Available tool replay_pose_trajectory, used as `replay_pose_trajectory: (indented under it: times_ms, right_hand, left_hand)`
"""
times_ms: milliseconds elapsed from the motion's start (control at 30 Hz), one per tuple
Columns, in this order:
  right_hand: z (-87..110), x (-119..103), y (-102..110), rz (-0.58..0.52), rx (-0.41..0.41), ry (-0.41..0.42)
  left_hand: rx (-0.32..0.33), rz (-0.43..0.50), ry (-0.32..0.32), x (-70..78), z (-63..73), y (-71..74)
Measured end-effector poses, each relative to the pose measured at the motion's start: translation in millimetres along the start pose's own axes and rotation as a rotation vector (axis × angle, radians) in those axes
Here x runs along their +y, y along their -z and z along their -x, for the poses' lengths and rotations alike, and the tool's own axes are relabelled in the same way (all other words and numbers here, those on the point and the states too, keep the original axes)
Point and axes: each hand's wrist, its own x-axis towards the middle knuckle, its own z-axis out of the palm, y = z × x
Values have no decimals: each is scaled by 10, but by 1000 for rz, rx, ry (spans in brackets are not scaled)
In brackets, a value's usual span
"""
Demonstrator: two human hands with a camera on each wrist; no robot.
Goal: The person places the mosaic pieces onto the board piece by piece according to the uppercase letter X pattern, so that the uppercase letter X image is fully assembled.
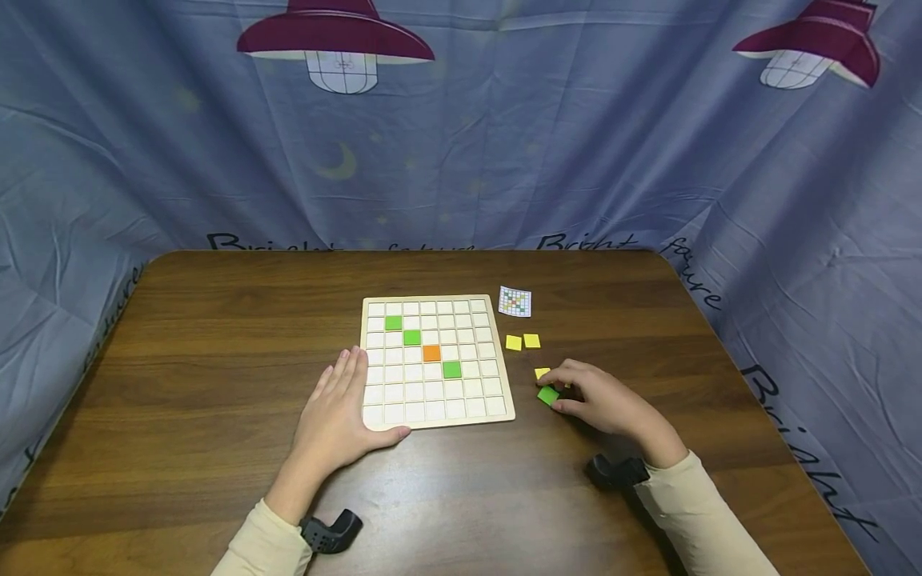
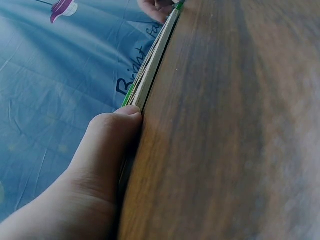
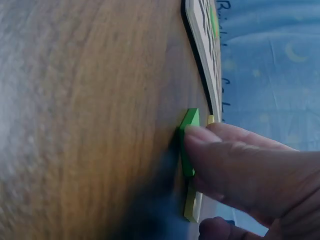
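A square wooden grid board [image 1: 511, 404] with white cells lies on the table. Three green tiles, one of them this green tile [image 1: 451, 370], and one orange tile [image 1: 431, 353] sit in its cells along a diagonal. My left hand [image 1: 333, 416] rests flat along the board's left side, fingers straight, thumb at the near edge. Right of the board, my right hand [image 1: 601, 400] pinches a loose green tile [image 3: 188, 145] between thumb and fingers. Close by that hand is a yellow tile [image 1: 543, 374], and a yellow-edged piece [image 3: 191, 205] shows below the green one in the right wrist view.
Two yellow tiles, including this yellow tile [image 1: 531, 341], lie beyond the right hand. A small card [image 1: 515, 302] printed with a coloured grid lies at the board's far right corner. Behind the brown wooden table [image 1: 216, 336] hangs a blue curtain [image 1: 461, 160].
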Motion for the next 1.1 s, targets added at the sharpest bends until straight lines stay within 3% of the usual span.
replay_pose_trajectory:
  times_ms: [333,567,733,900,1100]
  right_hand:
    - [-58,-35,-84,-31,36,13]
    - [-153,-95,-104,-156,31,-65]
    - [-253,-154,-115,-198,114,-109]
    - [-385,-294,-202,-234,196,-88]
    - [-550,-486,-344,-262,171,-44]
  left_hand:
    - [-9,6,5,-2,4,13]
    - [-8,11,5,0,6,12]
    - [-2,5,0,1,2,8]
    - [2,3,-4,-4,0,0]
    - [5,5,-5,-8,7,-1]
